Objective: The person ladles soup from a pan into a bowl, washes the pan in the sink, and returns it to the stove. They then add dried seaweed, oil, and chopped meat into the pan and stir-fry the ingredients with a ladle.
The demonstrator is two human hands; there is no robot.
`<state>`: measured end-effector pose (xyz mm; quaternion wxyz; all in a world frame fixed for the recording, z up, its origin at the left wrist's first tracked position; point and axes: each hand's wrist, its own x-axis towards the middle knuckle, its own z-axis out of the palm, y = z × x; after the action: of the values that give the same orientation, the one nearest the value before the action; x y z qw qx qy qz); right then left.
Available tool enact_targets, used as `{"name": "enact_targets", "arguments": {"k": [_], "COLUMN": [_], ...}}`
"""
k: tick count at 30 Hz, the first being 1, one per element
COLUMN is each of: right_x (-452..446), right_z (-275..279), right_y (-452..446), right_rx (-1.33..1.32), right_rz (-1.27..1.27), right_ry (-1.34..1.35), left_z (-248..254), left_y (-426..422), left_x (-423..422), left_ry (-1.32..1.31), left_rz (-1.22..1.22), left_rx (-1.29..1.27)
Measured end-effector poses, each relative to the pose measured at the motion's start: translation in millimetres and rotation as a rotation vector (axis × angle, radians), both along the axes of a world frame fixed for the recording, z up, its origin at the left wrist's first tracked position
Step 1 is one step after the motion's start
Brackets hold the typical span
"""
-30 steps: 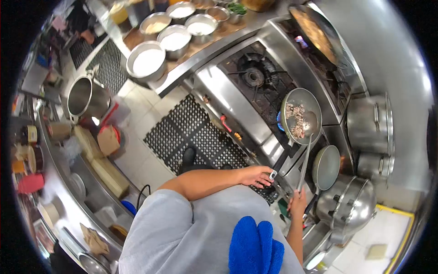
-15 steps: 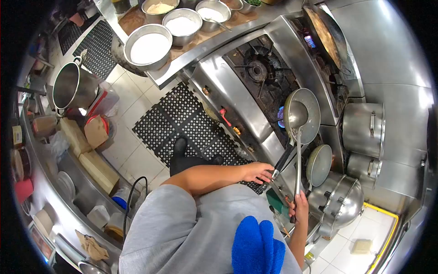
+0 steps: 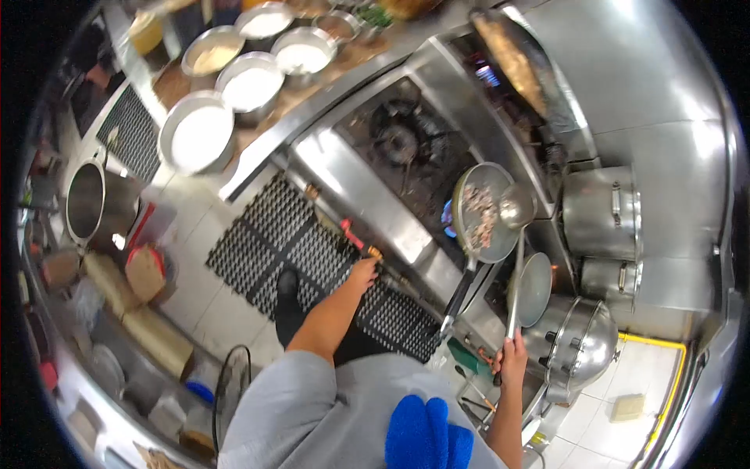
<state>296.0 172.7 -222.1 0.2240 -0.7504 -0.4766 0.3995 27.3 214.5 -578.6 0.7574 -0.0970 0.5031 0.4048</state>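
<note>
My left hand (image 3: pixel 362 275) reaches down to the front of the stove, its fingers closed around a small orange-yellow stove knob (image 3: pixel 374 252). My right hand (image 3: pixel 512 361) grips the long handle of a metal ladle (image 3: pixel 518 205). The ladle's bowl hangs over the right rim of a frying pan (image 3: pixel 473 223). Chopped, browned pieces of food (image 3: pixel 480 213) lie in the pan, which sits over a blue flame (image 3: pixel 448 219). Nobody holds the pan's black handle (image 3: pixel 459 298), which points toward me.
A second, smaller pan (image 3: pixel 534 291) rests right of the frying pan. Metal bowls of white powder (image 3: pixel 197 131) stand on the counter at upper left. Large pots (image 3: pixel 600 211) line the right side. A long pan (image 3: pixel 512 66) sits at the back burner, and a rubber mat (image 3: pixel 269 234) covers the floor.
My left hand has left the frying pan's handle and moved left to the knob. The ladle has shifted from inside the pan to its right rim, uncovering the chopped food.
</note>
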Motion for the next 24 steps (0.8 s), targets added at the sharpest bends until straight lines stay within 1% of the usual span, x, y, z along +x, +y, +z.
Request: {"name": "enact_targets", "arguments": {"k": [1,2,3,4,6,8,9,10,12,13,14,16,17,19,20,22,24], "right_x": [1,4,7,8,5,6,12,16,21,22,20,20,21,24,28,37,44], "right_z": [1,1,1,0,4,2,-1,-2,-3,-3,-1,2,2,1,0,-2,-3], "right_y": [0,-2,-3,-2,-3,-5,-5,-5,-4,-3,-2,0,-1,-2,-4,-7,-8], "right_rx": [-0.006,0.027,0.018,0.004,0.008,-0.028,-0.032,-0.03,-0.038,-0.037,-0.047,-0.057,-0.058,-0.069,-0.056,-0.059,-0.041], "right_rz": [-0.032,-0.041,-0.03,-0.016,0.009,-0.073,-0.071,-0.072,-0.043,-0.045,-0.046,-0.052,-0.043,-0.041,-0.04,-0.047,-0.019], "right_ry": [0.015,0.028,0.016,0.001,0.017,0.042,0.042,0.043,0.091,0.095,0.102,0.114,0.105,0.095,0.108,0.116,0.118], "left_z": [-18,-41,-54,-55,-50,-45,-43,-41,-56,-66,-61,-48,-47,-46,-51,-68,-64], "left_y": [9,15,23,31,39,42,40,39,33,31,31,29,29,27,26,25,27], "left_x": [-3,1,4,5,10,14,18,19,26,29,31,35,37,41,41,42,42], "left_ry": [0.047,0.067,0.085,0.096,-0.024,-0.027,-0.035,-0.033,-0.003,0.018,0.022,0.037,0.04,0.036,0.036,0.034,0.031], "left_rz": [-0.013,0.026,0.07,0.068,0.204,0.238,0.274,0.273,0.197,0.115,0.112,0.231,0.225,0.318,0.313,0.282,0.319], "left_rx": [0.03,-0.013,-0.057,-0.031,-0.098,-0.097,-0.107,-0.106,-0.033,-0.01,-0.009,-0.031,-0.033,-0.037,-0.047,0.049,0.018]}}
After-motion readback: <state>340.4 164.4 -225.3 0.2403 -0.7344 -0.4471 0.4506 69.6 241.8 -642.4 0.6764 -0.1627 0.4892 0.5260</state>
